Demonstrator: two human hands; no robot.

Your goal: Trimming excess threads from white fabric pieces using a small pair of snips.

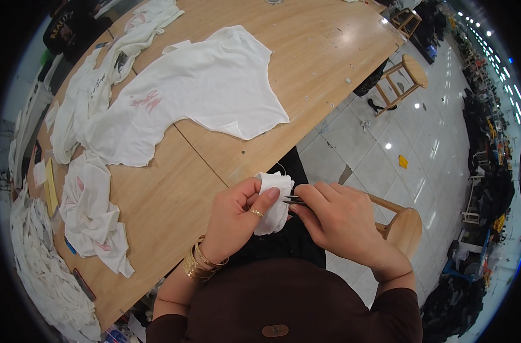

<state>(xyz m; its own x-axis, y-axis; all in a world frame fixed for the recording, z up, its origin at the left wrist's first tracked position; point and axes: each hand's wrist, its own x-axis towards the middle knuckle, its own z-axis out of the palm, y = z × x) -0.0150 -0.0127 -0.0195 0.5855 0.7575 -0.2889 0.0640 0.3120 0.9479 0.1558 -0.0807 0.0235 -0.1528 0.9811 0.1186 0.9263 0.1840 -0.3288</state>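
A small bunched piece of white cloth [275,211] is pinched between the thumb and fingers of my left hand [236,210], above my lap by the table's edge. My right hand [339,220] is closed on a pair of dark thread snips [295,200], whose slim tips point left against the cloth. Most of the snips' body is hidden inside my fingers. Beyond my hands, a white garment [215,80] with a pink print lies spread over the wooden table [197,177].
More white garments [89,211] lie crumpled at the table's left, with a big white heap [43,268] beside its edge. Wooden stools stand right of the table, one [403,231] close to my right elbow. A person in dark clothes [72,31] is at the far left.
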